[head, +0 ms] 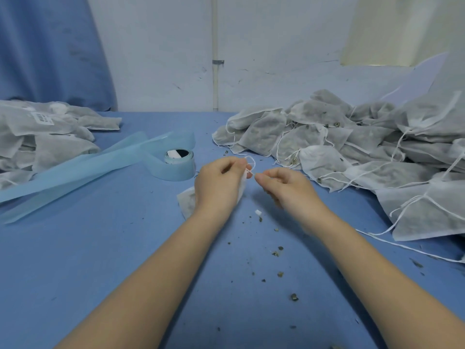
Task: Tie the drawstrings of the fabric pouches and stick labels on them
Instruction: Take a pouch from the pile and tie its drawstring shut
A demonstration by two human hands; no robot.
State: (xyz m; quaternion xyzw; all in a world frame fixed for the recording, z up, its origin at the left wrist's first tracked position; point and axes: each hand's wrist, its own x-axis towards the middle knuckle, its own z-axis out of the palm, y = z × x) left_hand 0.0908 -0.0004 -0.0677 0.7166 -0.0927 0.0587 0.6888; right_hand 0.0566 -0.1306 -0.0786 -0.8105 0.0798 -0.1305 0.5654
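One white fabric pouch [187, 202] lies on the blue table [100, 260] at the centre, mostly hidden under my left hand [219, 183]. That hand holds the pouch's top and pinches its white drawstring [251, 162], which loops up above the fingers. My right hand [283, 186] pinches the other end of the string just to the right, fingers curled. A roll of labels on light blue backing [179, 165] stands behind my left hand, its strip [83, 170] trailing off to the left.
A big heap of untied pouches [352, 152] with loose strings fills the right side. A smaller pile of pouches [42, 137], one bearing a white label [42, 118], lies at the far left. Dried herb crumbs [276, 253] dot the table. A wall stands behind.
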